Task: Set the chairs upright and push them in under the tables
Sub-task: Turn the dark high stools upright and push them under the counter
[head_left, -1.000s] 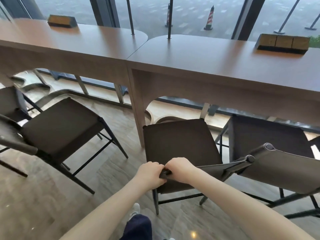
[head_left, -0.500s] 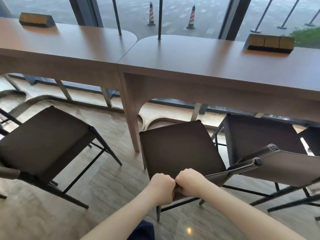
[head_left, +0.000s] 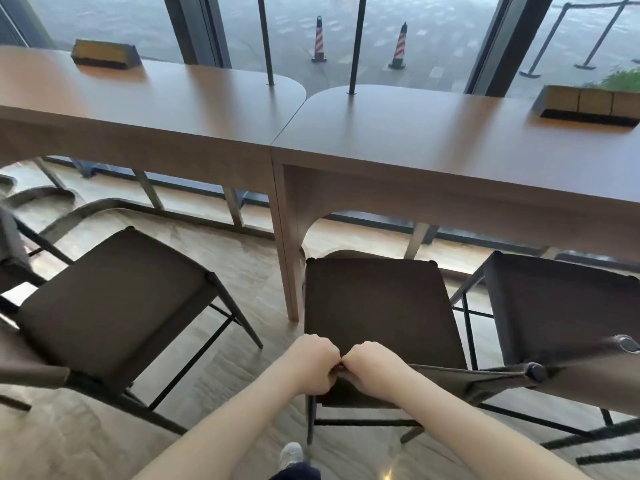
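Counts: 2 tables, 3 chairs with seats fully in view plus part of a 4th at the left edge, 2 wooden blocks on the tabletops, 2 striped cones outside, 2 thin dark poles rising from the table backs.

Left table (head_left: 180, 98) and right table (head_left: 450, 140): brown wood-look tops, matte, rounded back corners, butted together at frame centre. Shared leg panel has arched cutouts.

Centre chair (head_left: 377, 306): dark brown flat square seat, thin black metal frame, upright, just right of the table leg, front edge of the seat at the right table's edge, not under it. Left chair (head_left: 114, 303): same build, angled, standing clear of the left table. Right chair (head_left: 561, 306): same, front edge near the table edge. Partial chair (head_left: 12, 251) at far left, mostly cut off.

Left hand (head_left: 311, 367) and right hand (head_left: 369, 372): both fisted, knuckles touching, fingers curled round the top of the centre chair's backrest at lower centre. Backrest is a dark fabric-like strip on a rod with a round end cap.

Blocks: left block (head_left: 104, 53) upper left, right block (head_left: 588, 102) upper right, the latter in three segments. Cones (head_left: 318, 39) red/white striped, beyond the glass. Floor (head_left: 242, 271) is pale wood-grain.

Versus 0.5 s ago: view has shifted right and up, cones now more central. Grip unchanged. Centre chair sits squarer to the table.
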### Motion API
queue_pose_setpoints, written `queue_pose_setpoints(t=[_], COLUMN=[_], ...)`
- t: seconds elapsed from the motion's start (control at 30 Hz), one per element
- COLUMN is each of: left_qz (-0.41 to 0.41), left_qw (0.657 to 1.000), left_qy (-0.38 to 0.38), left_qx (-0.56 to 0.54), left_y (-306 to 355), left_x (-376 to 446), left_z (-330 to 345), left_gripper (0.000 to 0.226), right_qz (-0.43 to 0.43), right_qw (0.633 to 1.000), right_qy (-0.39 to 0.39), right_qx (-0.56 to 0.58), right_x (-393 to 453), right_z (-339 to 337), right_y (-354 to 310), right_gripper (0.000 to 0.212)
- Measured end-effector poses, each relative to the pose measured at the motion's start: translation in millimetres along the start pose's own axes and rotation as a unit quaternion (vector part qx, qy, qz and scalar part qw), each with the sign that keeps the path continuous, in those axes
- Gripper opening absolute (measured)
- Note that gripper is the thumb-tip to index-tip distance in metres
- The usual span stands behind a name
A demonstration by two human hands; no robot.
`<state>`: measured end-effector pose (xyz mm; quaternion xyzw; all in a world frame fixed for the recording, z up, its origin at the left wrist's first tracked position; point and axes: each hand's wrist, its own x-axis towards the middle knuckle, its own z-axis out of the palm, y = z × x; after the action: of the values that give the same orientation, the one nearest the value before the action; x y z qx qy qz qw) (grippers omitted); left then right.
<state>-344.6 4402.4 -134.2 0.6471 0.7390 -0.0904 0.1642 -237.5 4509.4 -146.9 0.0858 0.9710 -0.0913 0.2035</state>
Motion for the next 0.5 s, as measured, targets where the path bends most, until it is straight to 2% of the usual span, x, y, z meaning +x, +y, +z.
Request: queue_pose_setpoints(t=[0.5], left_qz=[0.005], left_qw=[0.997], left_qy=[0.006], left_qx=[-0.080], left_y=[-139.9], left_x=[29.1], left_z=[-37.4], left_gripper=[0.018], right_qz=[0.047], right_qw=[0.997], right_qy=[0.042], right_qx=[0.041], right_x=[114.6], right_z=[-60.0], right_y=[-25.2], right_gripper=[0.031])
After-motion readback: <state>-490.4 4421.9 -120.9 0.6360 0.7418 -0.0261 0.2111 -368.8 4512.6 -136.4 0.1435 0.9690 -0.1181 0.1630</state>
